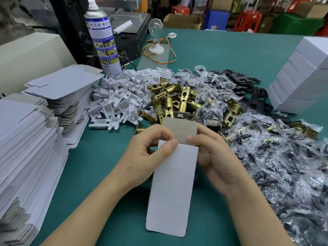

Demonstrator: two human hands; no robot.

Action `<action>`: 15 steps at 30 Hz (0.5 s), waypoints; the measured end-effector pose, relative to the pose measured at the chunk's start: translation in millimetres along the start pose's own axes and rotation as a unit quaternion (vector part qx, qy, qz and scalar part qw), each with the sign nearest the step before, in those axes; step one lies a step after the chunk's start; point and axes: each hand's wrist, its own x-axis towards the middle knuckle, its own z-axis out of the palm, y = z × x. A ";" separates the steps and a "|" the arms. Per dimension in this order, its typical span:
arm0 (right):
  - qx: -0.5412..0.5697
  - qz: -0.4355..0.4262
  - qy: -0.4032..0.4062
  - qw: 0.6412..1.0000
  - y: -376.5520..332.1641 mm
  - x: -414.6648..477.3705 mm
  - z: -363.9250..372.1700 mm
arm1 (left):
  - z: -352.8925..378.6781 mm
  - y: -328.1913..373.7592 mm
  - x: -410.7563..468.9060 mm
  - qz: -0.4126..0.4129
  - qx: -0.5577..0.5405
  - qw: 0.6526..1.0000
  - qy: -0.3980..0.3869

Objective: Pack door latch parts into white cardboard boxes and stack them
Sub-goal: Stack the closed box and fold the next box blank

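Likely light, thin and easily creased, the white box (174, 178) is held just nearer the person than the brass latch pile (177, 101). The left grip (150, 152) and right grip (211, 153) each pinch its upper corners; the folds seem the safest hold.

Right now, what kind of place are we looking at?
Probably a packing bench in a hardware workshop: a pile of brass latches, stacks of flat box blanks, stacked white boxes, and the left hand and right hand gripping a white carton.
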 end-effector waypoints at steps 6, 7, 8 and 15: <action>-0.044 -0.048 0.025 0.998 2.5 2.3 -0.6 | -0.5 -4.9 -0.6 -0.022 -0.036 0.998 0.042; -0.060 -0.056 0.031 0.996 2.6 3.0 -0.9 | 0.2 -5.4 -0.6 -0.028 -0.045 0.997 0.052; -0.071 -0.061 0.034 0.995 2.5 3.6 -1.1 | 1.2 -5.8 -0.4 -0.033 -0.054 0.996 0.065; -0.108 -0.093 0.008 0.990 1.1 2.8 -2.4 | 5.1 -6.6 -0.4 -0.031 -0.067 0.990 0.121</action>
